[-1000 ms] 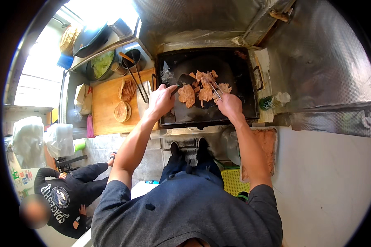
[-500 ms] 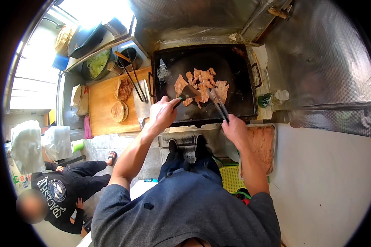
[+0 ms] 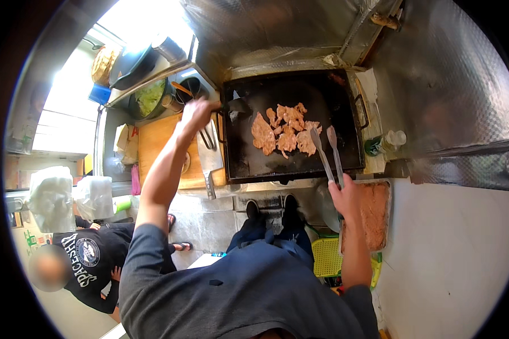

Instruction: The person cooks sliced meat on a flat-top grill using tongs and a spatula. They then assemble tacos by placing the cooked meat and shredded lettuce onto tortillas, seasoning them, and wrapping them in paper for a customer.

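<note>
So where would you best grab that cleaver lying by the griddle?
By its handle, from the near side. The cleaver lies flat on the cutting board with its broad blade toward the back and the slim handle sticking out over the board's near edge, beside the griddle. The handle is free; the blade's far end is partly hidden behind the left hand.

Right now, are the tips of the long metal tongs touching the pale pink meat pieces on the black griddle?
Cannot tell. In the head view the tongs' tips overlap the edge of the meat, but height above it is unclear.
</note>
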The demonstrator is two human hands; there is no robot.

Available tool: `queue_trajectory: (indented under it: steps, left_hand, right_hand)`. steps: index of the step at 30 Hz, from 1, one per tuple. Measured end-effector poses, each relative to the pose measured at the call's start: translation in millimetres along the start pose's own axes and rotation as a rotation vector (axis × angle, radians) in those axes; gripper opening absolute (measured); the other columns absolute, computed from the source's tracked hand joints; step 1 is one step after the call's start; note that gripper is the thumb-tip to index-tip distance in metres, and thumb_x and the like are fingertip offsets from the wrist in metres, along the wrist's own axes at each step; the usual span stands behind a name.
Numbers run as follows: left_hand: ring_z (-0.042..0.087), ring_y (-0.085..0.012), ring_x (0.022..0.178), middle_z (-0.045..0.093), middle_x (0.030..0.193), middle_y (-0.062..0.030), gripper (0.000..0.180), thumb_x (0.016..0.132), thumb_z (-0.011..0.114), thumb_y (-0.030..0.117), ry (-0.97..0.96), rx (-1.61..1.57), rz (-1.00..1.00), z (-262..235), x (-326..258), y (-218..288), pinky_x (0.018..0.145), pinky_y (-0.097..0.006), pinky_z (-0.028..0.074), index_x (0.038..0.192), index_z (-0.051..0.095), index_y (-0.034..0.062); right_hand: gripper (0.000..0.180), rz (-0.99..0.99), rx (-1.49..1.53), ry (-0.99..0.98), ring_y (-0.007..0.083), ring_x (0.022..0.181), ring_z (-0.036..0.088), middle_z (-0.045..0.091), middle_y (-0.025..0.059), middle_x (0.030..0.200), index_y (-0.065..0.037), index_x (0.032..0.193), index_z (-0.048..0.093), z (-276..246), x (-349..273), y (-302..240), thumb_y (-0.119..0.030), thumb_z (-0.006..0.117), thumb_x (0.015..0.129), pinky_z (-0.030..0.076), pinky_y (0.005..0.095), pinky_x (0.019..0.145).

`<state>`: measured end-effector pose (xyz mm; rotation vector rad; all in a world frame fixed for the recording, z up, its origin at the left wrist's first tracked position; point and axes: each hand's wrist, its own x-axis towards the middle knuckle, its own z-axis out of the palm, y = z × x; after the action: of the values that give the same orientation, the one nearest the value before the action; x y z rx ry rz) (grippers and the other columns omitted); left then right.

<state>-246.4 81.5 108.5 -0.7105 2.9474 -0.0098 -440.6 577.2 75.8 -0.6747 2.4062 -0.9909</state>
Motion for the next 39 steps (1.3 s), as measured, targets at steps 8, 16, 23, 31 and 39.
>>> queue_trajectory:
  steps: [8,16,23,31,39]
  left_hand:
    - [0.068,-0.0332,0.115,0.075,0.118,-0.0137,0.037,0.087,0.070,0.020,-0.025,-0.032,0.313,-13,188,119,0.093,-0.047,0.056,0.123,0.078,0.0180]
    - [0.072,-0.0376,0.106,0.077,0.107,-0.0201,0.038,0.087,0.066,0.023,-0.097,-0.205,0.248,-14,138,208,0.089,-0.049,0.058,0.122,0.075,0.0091]
    - [0.071,-0.0370,0.091,0.070,0.098,-0.0174,0.038,0.094,0.068,0.026,0.114,-0.341,-0.047,-30,-18,156,0.079,-0.046,0.058,0.130,0.073,0.0171]
    - [0.070,-0.0405,0.094,0.068,0.105,-0.0214,0.059,0.092,0.070,0.024,-0.138,-0.255,-0.392,43,-180,149,0.081,-0.050,0.057,0.149,0.058,0.0191]
    - [0.067,-0.0389,0.113,0.068,0.124,-0.0192,0.053,0.092,0.074,0.029,-0.098,-0.293,-0.432,58,-193,153,0.093,-0.048,0.055,0.141,0.063,0.0124]
  right_hand:
    - [0.039,0.121,0.089,0.076,0.0445,0.080,0.069,0.070,0.0195,0.079,-0.003,0.095,0.064,3,-22,5,-0.041,0.073,0.089,0.053,0.0521,0.070]
    - [0.050,0.163,-0.208,0.196,0.0436,0.084,0.070,0.071,0.0228,0.088,0.004,0.097,0.061,13,60,22,-0.043,0.073,0.088,0.059,0.0502,0.075]
    - [0.064,0.145,-0.510,0.244,0.0402,0.106,0.069,0.068,0.0222,0.116,0.005,0.108,0.068,26,98,40,-0.055,0.076,0.085,0.059,0.0491,0.085]
    - [0.089,0.217,0.071,0.580,0.0425,0.116,0.064,0.063,0.0266,0.129,0.007,0.138,0.053,-36,126,115,-0.059,0.081,0.085,0.052,0.0493,0.097]
    - [0.081,0.014,0.263,0.671,0.0393,0.125,0.062,0.063,0.0242,0.135,0.006,0.146,0.050,-70,157,59,-0.041,0.081,0.089,0.048,0.0489,0.105]
